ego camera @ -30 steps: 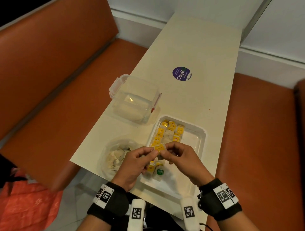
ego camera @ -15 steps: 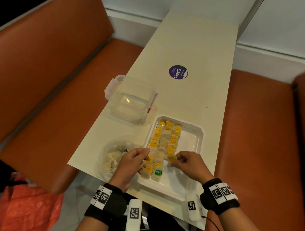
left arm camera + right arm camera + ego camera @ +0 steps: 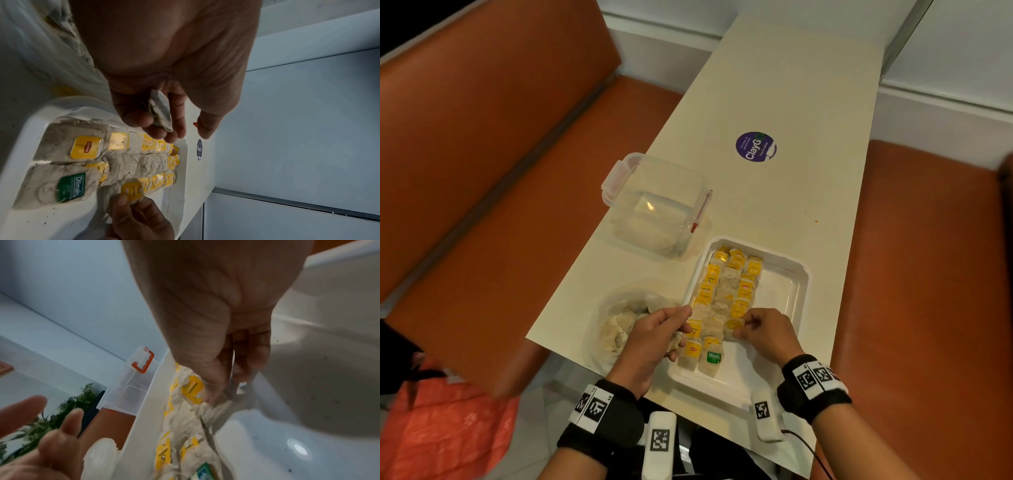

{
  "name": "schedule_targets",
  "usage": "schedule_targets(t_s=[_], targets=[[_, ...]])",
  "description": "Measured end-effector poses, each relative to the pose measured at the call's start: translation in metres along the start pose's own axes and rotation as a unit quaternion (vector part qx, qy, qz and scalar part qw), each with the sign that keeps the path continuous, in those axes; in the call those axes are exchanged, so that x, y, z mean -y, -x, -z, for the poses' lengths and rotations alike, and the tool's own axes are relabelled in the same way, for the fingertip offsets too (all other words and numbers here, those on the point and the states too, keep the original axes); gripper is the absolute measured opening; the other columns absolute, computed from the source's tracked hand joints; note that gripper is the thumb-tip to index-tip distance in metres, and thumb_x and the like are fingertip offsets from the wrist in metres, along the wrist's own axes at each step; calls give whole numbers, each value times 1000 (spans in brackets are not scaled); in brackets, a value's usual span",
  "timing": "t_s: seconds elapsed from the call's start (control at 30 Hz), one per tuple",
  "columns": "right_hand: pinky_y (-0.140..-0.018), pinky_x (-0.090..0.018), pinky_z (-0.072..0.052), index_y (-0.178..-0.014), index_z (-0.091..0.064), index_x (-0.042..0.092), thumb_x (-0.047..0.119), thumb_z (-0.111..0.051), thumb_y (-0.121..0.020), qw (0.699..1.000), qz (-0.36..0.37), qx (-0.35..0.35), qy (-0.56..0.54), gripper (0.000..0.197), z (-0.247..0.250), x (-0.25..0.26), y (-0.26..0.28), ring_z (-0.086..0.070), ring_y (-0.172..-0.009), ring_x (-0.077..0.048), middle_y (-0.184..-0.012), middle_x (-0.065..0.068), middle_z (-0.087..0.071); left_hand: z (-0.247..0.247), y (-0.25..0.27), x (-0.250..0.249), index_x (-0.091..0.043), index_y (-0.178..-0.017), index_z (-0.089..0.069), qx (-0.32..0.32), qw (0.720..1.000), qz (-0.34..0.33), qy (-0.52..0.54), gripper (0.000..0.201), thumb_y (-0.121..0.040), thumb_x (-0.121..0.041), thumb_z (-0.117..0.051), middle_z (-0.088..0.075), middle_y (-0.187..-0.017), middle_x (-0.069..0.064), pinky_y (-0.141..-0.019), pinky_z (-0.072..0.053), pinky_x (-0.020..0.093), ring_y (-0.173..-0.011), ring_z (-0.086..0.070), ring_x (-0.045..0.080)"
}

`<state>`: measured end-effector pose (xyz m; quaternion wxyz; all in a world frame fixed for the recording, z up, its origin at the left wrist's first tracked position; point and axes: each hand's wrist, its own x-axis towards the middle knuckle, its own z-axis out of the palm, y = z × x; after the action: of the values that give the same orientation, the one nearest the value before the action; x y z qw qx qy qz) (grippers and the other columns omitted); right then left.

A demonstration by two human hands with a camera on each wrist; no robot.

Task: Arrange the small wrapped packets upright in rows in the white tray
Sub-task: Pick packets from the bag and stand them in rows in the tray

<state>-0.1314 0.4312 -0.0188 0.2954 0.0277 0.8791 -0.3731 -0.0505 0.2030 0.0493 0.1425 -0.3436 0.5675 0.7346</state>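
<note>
Because these are tea bags (image 3: 722,294), thin paper pouches with strings and card tags, they look light, limp and easy to tear or snag, so I judge each is best taken by a pinch at the tag or the top edge rather than by the soft belly. They lie in three rows along the nine-o'clock half of the white tray (image 3: 799,281), which sits on the worktop (image 3: 774,102) at about six o'clock in the head view; most look flat and overlapping rather than truly upright. The right hand (image 3: 765,334) pinches the yellow tag (image 3: 132,191) of the nearest bag of the third row, setting it at that row's six-o'clock end. The left hand (image 3: 654,346) hovers at the tray's nine-o'clock edge with its fingers curled round a spare tea bag (image 3: 161,112). At nine o'clock of the tray lies a plastic bag of loose tea bags (image 3: 619,325), and at eleven o'clock a clear lidded container (image 3: 657,205); farther off at twelve o'clock is a purple sticker (image 3: 755,146). The left wrist view alone shows the bag hidden in the left palm and a green Dilmah tag (image 3: 72,186) read plainly; the right wrist view shows the thumb pressed on the yellow tag and the container's orange latch (image 3: 144,360); only the head view gives the rows entire.
</note>
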Motion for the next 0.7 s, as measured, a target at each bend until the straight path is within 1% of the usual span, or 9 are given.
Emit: schedule_targets(t_s=[0.13,0.2,0.3,0.33,0.4,0.47,0.53,0.63,0.7], targets=[[-66,-23,-49,-80,-75,12,20,-91,-75,998,-35,-18,-42,19,-5,-2,-2,-61,-66,-10,-69,5,-69,2,0,-2,-9,-109,-77,-3,1000,-2,-3,28,-95,-33,-75,-70,-88,6,-55,-41,28,-65,-59,12],[-69,-27,-53,-82,-74,11,21,-92,-74,997,-53,-29,-41,22,-7,-2,-3,-64,-69,-12,-74,3,-72,4,-1,-1,-10,-109,-77,-6,1000,0,-4,28,-94,-33,-75,-70,-89,7,-55,-41,28,-65,-60,13],[-73,-32,-54,-86,-69,15,24,-92,-73,995,-78,-50,-37,28,-6,0,-2,-67,-80,-17,-85,2,-72,2,1,-3,-10,-109,-77,-4,1000,1,-5,29,-94,-34,-75,-70,-90,7,-56,-42,28,-66,-60,13],[-71,-31,-53,-90,-67,18,27,-92,-73,995,-79,-56,-23,32,-5,2,0,-66,-83,-17,-88,3,-70,1,2,-3,-9,-110,-77,-3,1000,1,-2,31,-94,-36,-74,-69,-90,7,-56,-43,28,-66,-60,13],[-65,-28,-46,-98,-61,23,33,-93,-71,996,-68,-64,13,43,0,9,6,-65,-85,-16,-92,5,-67,-1,3,-5,-8,-112,-75,3,1000,3,6,36,-97,-41,-70,-70,-92,7,-58,-44,29,-69,-61,14],[-62,-24,-42,-102,-59,26,31,-93,-72,997,-37,-71,8,46,7,23,17,-65,-82,-14,-90,7,-66,-4,5,-7,-9,-118,-74,20,999,14,33,45,-99,-48,-64,-74,-98,11,-60,-47,32,-76,-65,18],[-63,-23,-44,-102,-63,31,28,-92,-73,998,9,-66,-24,41,15,41,31,-65,-76,-11,-89,10,-67,-7,5,-8,-9,-123,-72,41,996,39,73,53,-98,-54,-58,-77,-108,16,-65,-50,36,-85,-69,24],[-69,-22,-53,-103,-70,39,32,-92,-72,993,111,-1,-28,38,26,73,59,-66,-75,-8,-96,13,-69,-9,8,-9,-8,-133,-67,85,987,65,116,62,-102,-58,-46,-74,-124,19,-78,-54,41,-100,-73,30],[-75,-24,-56,-107,-72,42,37,-92,-72,982,181,49,1,40,27,90,74,-66,-79,-7,-101,17,-68,-11,10,-11,-8,-139,-62,125,981,71,134,67,-106,-60,-35,-71,-133,17,-94,-55,48,-116,-72,32]])
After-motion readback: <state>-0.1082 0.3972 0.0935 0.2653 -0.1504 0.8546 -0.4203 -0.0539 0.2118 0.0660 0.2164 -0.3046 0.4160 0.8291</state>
